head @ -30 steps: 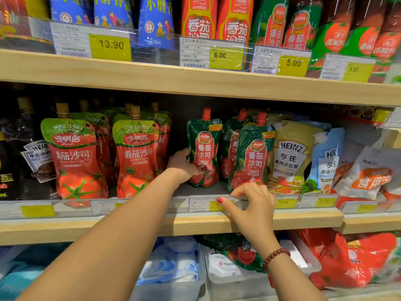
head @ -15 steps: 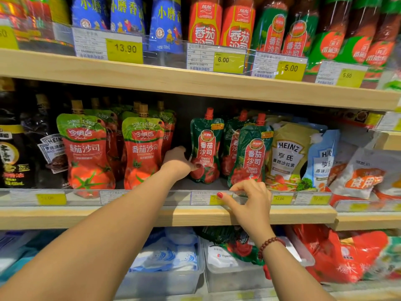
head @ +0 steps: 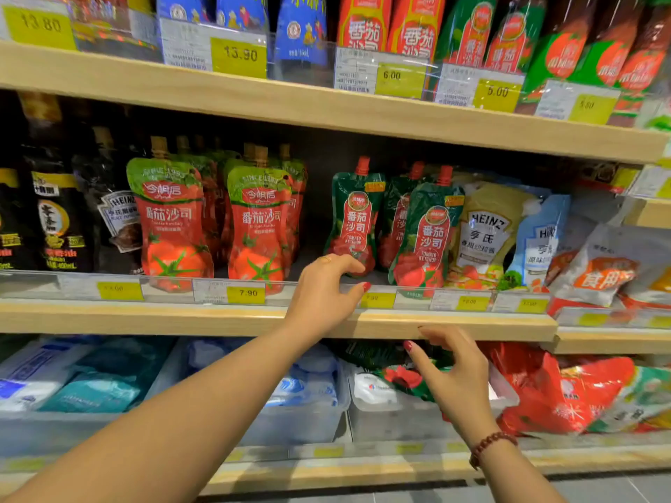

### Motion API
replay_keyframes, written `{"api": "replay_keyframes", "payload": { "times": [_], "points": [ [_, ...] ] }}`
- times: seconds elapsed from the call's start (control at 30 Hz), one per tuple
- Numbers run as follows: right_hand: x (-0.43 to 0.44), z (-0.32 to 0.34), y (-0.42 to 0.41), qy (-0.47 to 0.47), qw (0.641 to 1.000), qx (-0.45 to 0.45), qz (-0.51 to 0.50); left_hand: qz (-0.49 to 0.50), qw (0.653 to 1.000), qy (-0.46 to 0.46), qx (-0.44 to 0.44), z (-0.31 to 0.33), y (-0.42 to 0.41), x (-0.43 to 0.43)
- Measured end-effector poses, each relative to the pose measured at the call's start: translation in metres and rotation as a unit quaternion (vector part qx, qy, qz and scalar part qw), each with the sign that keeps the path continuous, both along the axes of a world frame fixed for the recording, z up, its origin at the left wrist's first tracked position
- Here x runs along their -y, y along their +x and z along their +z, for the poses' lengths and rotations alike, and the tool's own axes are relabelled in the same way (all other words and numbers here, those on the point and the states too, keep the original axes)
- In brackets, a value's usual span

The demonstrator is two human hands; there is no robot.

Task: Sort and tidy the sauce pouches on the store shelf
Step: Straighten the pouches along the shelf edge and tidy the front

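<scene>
The left hand (head: pixel 323 295) reaches onto the middle shelf (head: pixel 145 317), fingers (head: pixel 350 265) touching the base of an upright green ketchup pouch (head: pixel 354 216), not clenched round it; the right hand (head: pixel 450 372) hangs spread below the shelf edge, empty.

Head view faces the middle shelf (head: pixel 218 317) closely, angled slightly downward.

- Shelf (head: pixel 218 319): pale, matt wood.
- Pouches (head: pixel 357 216) above it: glossy plastic film.
- Price strip (head: pixel 163 290) on its edge: clear, shiny plastic.
</scene>
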State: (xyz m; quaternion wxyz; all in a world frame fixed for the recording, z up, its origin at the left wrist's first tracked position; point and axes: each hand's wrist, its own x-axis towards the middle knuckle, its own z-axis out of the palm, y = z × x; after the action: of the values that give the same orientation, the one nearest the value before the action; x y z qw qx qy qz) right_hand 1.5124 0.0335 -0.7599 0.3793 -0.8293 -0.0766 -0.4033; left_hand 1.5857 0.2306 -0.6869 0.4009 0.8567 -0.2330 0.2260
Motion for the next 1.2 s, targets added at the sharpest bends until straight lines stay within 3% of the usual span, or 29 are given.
{"api": "replay_keyframes", "payload": {
  "times": [0.17, 0.33, 0.57, 0.87, 0.97, 1.03, 1.1, 1.2],
  "points": [
    [0.010, -0.039, -0.007, -0.099, 0.986, -0.124, -0.050, 0.052, 0.995, 0.036, 0.075, -0.017, -0.003, -0.003],
    [0.015, -0.051, 0.005, -0.218, 0.938, -0.255, -0.089, 0.066, 0.990, 0.077, 0.100, -0.023, -0.002, -0.002],
    [0.013, -0.062, 0.017, -0.236, 0.934, -0.240, -0.116, 0.084, 0.984, 0.091, 0.127, -0.027, 0.002, 0.000],
    [0.017, -0.041, 0.002, -0.252, 0.940, -0.219, -0.069, 0.088, 0.984, 0.099, 0.116, -0.027, 0.002, 0.000],
    [0.021, -0.013, -0.007, -0.208, 0.951, -0.225, -0.032, 0.080, 0.992, 0.078, 0.049, -0.016, 0.001, 0.001],
    [0.030, 0.010, -0.010, -0.096, 0.953, -0.287, 0.016, 0.051, 0.997, 0.054, -0.006, -0.001, -0.001, 0.001],
    [0.043, 0.031, -0.013, 0.033, 0.928, -0.363, 0.073, -0.010, 0.998, -0.018, -0.066, 0.016, -0.006, -0.001],
    [0.064, 0.053, -0.022, 0.124, 0.880, -0.433, 0.152, -0.098, 0.973, -0.134, -0.160, 0.039, -0.014, -0.007]
  ]
}}
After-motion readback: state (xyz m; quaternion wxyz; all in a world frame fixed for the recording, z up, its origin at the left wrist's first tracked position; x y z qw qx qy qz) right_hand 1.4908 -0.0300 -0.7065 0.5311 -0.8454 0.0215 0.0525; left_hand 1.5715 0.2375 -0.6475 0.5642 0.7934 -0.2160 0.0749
